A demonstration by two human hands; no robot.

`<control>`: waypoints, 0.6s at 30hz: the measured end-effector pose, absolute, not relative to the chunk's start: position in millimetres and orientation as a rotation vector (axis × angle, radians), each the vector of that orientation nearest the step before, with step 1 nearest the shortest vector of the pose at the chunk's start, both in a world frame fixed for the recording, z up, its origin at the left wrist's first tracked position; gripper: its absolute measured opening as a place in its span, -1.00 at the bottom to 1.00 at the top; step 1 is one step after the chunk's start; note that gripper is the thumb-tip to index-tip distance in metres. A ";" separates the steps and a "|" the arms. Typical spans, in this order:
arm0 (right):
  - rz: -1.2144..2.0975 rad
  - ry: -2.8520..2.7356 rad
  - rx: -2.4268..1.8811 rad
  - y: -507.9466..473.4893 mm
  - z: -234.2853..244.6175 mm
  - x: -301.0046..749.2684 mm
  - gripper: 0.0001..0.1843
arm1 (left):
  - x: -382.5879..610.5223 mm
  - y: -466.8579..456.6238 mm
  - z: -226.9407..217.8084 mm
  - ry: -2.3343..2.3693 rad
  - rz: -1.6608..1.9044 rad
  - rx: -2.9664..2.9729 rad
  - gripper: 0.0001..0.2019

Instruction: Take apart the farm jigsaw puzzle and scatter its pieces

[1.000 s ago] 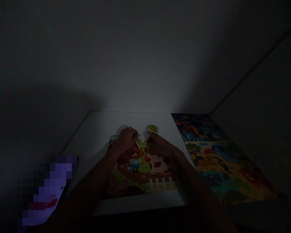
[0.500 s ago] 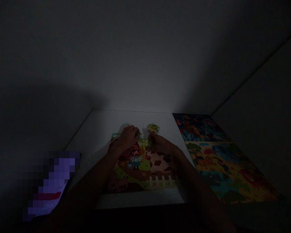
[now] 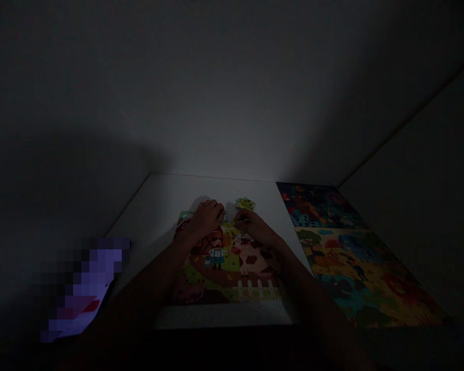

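A farm-scene jigsaw puzzle (image 3: 232, 263) with a farmer, a cow and a white fence lies flat before me, largely joined. My left hand (image 3: 209, 217) rests over its far left edge by the red barn, fingers bent and close together; what lies under the fingertips is hidden. At the far edge, right of the middle, my right hand (image 3: 253, 225) is closed in a pinch at a small puzzle piece, mostly covered by the fingers. Just beyond that hand sits a small pile of loose yellow-green pieces (image 3: 245, 203). The light is very dim.
The white table (image 3: 158, 198) meets a pale wall behind. On the right lie two more picture puzzles, a dark blue one (image 3: 319, 203) and a savanna animal one (image 3: 365, 273). A blurred-out purple glowing object (image 3: 88, 288) is at the lower left.
My right hand has shifted slightly, its fingers now drawn together at the puzzle's far edge. The left hand stays nearly in place. The view has moved a little.
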State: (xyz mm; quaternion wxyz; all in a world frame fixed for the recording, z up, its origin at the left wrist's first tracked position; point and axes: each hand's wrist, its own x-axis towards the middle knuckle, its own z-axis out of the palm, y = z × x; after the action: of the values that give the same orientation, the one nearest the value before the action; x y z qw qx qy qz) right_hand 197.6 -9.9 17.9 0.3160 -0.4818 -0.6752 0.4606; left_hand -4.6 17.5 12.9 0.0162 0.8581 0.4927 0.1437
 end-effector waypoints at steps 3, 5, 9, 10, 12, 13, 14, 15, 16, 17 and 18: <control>1.226 -1.758 -1.307 -11.3 19.9 196.9 -0.81 | -4.3 18.0 13.3 1.545 0.449 2.646 -0.75; 1.256 -1.766 -1.363 -13.3 22.7 197.1 -0.79 | -4.5 18.5 12.9 1.543 0.470 2.617 -0.75; 1.233 -1.816 -1.435 -16.3 27.5 196.1 -0.76 | -5.9 18.7 10.8 1.511 0.511 2.593 -0.77; 1.225 -1.812 -1.431 -16.4 28.1 195.6 -0.77 | -6.2 18.5 10.0 1.502 0.514 2.596 -0.79; 1.245 -1.781 -1.413 -15.7 28.5 194.8 -0.76 | -6.5 18.3 8.6 1.496 0.512 2.609 -0.80; 1.272 -1.764 -1.400 -15.1 28.4 194.6 -0.75 | -6.5 18.2 8.1 1.496 0.508 2.617 -0.80; 1.298 -1.748 -1.388 -14.3 28.3 194.7 -0.73 | -6.4 18.1 7.7 1.499 0.501 2.624 -0.80; 1.315 -1.737 -1.378 -13.6 28.3 194.9 -0.72 | -6.3 18.0 7.6 1.504 0.495 2.628 -0.79; 1.323 -1.727 -1.375 -13.1 28.5 195.3 -0.72 | -6.2 17.9 7.8 1.507 0.489 2.632 -0.79; 1.326 -1.717 -1.378 -12.8 28.9 195.8 -0.73 | -6.2 17.7 8.1 1.505 0.483 2.637 -0.78; 1.335 -1.709 -1.381 -12.8 29.6 196.4 -0.74 | -6.2 17.6 8.6 1.501 0.477 2.643 -0.77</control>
State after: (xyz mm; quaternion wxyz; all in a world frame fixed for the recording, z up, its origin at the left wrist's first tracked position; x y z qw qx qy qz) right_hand 196.4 -12.8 29.6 0.2814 -0.5155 -0.6378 0.4983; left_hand -6.2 17.6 8.6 0.0325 0.8586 0.4875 0.1551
